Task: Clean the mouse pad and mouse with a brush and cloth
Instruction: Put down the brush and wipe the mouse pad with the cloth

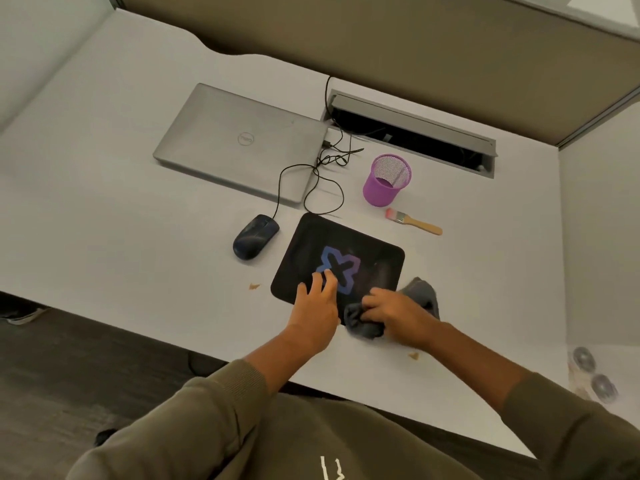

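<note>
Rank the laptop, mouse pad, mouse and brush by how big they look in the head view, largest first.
1. laptop
2. mouse pad
3. mouse and brush: the brush is longer but far thinner, so no clear order between them.

Desk [104, 209] with laptop [239, 140], mouse [255, 237], pad [374, 251]
</note>
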Available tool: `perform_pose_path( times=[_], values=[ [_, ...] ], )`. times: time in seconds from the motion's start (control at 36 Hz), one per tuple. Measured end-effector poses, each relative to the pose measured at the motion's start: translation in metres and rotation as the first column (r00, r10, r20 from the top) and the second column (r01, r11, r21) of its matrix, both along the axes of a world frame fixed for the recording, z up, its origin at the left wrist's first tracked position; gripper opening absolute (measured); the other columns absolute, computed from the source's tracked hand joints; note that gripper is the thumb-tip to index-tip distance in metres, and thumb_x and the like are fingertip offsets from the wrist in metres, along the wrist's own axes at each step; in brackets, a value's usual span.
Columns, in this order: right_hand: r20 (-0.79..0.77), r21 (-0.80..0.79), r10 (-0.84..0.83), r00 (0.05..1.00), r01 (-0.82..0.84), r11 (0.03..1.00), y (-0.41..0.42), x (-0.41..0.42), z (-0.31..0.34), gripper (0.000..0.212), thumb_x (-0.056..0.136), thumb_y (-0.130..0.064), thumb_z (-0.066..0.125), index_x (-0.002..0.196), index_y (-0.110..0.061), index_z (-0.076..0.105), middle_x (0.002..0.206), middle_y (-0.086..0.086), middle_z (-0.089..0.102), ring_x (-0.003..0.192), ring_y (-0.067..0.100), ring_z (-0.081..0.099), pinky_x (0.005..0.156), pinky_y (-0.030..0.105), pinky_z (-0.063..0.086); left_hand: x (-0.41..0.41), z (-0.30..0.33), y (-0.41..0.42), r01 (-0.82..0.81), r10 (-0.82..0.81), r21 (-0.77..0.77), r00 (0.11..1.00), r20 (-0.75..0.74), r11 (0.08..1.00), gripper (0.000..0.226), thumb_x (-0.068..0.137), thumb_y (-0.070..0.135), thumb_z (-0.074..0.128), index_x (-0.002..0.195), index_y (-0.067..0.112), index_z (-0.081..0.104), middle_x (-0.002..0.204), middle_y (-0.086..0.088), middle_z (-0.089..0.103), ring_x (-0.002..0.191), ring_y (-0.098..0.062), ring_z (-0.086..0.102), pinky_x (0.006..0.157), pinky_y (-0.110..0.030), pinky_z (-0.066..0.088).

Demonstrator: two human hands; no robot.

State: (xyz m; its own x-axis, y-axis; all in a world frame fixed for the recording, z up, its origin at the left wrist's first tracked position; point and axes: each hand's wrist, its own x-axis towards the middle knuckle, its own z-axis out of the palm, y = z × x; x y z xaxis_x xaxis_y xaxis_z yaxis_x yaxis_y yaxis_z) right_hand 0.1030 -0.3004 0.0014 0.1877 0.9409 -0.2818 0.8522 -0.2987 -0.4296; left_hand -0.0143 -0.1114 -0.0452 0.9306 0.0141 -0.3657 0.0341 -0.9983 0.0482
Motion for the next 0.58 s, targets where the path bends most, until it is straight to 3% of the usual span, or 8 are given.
perform_pose_path(
  times=[0.06, 0.14, 0.17, 0.28, 0.31, 0.42, 0.53, 0.58],
  values=[
    [0.024, 0.023, -0.041, 0.999, 0.041, 0.999, -0.008, 0.015, 0.003, 0.017, 0.092, -0.010, 0.073, 0.106, -0.014, 0.081, 0.097, 0.001, 0.069, 0.086, 0.020, 0.055, 0.071, 0.033, 0.047, 0.000, 0.000, -0.001, -0.007, 0.007, -0.013, 1.000, -0.004, 1.000, 0.082, 0.098, 0.053, 0.059, 0.157, 0.005, 0.029, 0.161, -0.021, 0.012, 0.147, -0.044, 0.021, 0.110, -0.057, 0.040],
    [0.059, 0.093, -0.306, 0.950, 0.300, 0.949, -0.011, 0.035, 0.002, 0.019, 0.088, -0.002, 0.073, 0.103, -0.011, 0.081, 0.097, 0.006, 0.069, 0.090, 0.025, 0.055, 0.076, 0.044, 0.051, 0.002, 0.002, -0.002, -0.036, 0.036, -0.036, 0.999, 0.003, 0.999, 0.083, 0.097, 0.053, 0.060, 0.158, 0.008, 0.025, 0.161, -0.019, 0.015, 0.148, -0.042, 0.022, 0.112, -0.057, 0.039],
    [0.059, 0.092, -0.296, 0.953, 0.290, 0.952, -0.009, 0.030, 0.002, 0.016, 0.088, -0.003, 0.075, 0.101, -0.009, 0.081, 0.096, 0.007, 0.069, 0.088, 0.025, 0.056, 0.074, 0.045, 0.052, 0.001, 0.002, -0.002, -0.037, 0.037, -0.036, 0.999, 0.002, 0.999, 0.083, 0.098, 0.053, 0.060, 0.158, 0.008, 0.025, 0.161, -0.019, 0.014, 0.148, -0.042, 0.022, 0.112, -0.057, 0.039],
    [-0.017, 0.002, 0.040, 0.999, -0.040, 0.999, -0.015, 0.004, 0.003, 0.015, 0.090, -0.009, 0.074, 0.103, -0.011, 0.081, 0.093, 0.005, 0.069, 0.082, 0.022, 0.057, 0.068, 0.037, 0.051, 0.000, 0.003, 0.000, -0.001, 0.001, 0.011, 1.000, -0.010, 1.000, 0.082, 0.099, 0.053, 0.058, 0.158, 0.005, 0.027, 0.162, -0.020, 0.012, 0.148, -0.044, 0.021, 0.111, -0.056, 0.040],
    [-0.012, -0.010, 0.029, 1.000, -0.029, 1.000, -0.019, 0.011, 0.005, 0.016, 0.091, -0.009, 0.073, 0.104, -0.013, 0.081, 0.095, 0.003, 0.069, 0.085, 0.022, 0.056, 0.070, 0.037, 0.051, 0.000, 0.003, 0.000, -0.006, 0.006, 0.001, 1.000, -0.010, 1.000, 0.082, 0.099, 0.053, 0.058, 0.158, 0.006, 0.027, 0.162, -0.019, 0.013, 0.148, -0.043, 0.021, 0.111, -0.056, 0.040],
    [0.041, 0.094, -0.289, 0.956, 0.284, 0.954, -0.023, 0.037, 0.008, 0.014, 0.087, -0.003, 0.076, 0.098, -0.007, 0.082, 0.092, 0.008, 0.069, 0.086, 0.027, 0.058, 0.072, 0.047, 0.053, 0.002, 0.003, -0.001, -0.051, 0.050, -0.041, 0.999, -0.009, 0.998, 0.084, 0.097, 0.054, 0.061, 0.158, 0.010, 0.025, 0.162, -0.016, 0.017, 0.148, -0.040, 0.024, 0.114, -0.055, 0.039],
    [-0.001, 0.020, -0.044, 0.999, 0.044, 0.999, -0.024, 0.007, 0.006, 0.017, 0.086, -0.007, 0.070, 0.098, -0.007, 0.082, 0.091, 0.007, 0.069, 0.083, 0.026, 0.058, 0.067, 0.042, 0.052, 0.002, 0.003, -0.001, -0.031, 0.030, -0.013, 0.999, -0.018, 0.999, 0.081, 0.098, 0.053, 0.061, 0.158, 0.009, 0.029, 0.163, -0.017, 0.016, 0.148, -0.041, 0.023, 0.113, -0.055, 0.040],
    [-0.008, -0.014, -0.036, 0.999, 0.036, 0.999, -0.031, 0.013, 0.009, 0.021, 0.088, -0.006, 0.069, 0.104, -0.010, 0.082, 0.097, 0.006, 0.070, 0.088, 0.024, 0.058, 0.072, 0.040, 0.052, 0.002, 0.003, -0.001, -0.030, 0.030, -0.020, 0.999, -0.020, 0.999, 0.081, 0.098, 0.053, 0.060, 0.158, 0.009, 0.029, 0.163, -0.017, 0.016, 0.148, -0.041, 0.023, 0.114, -0.055, 0.039]
  ],
)
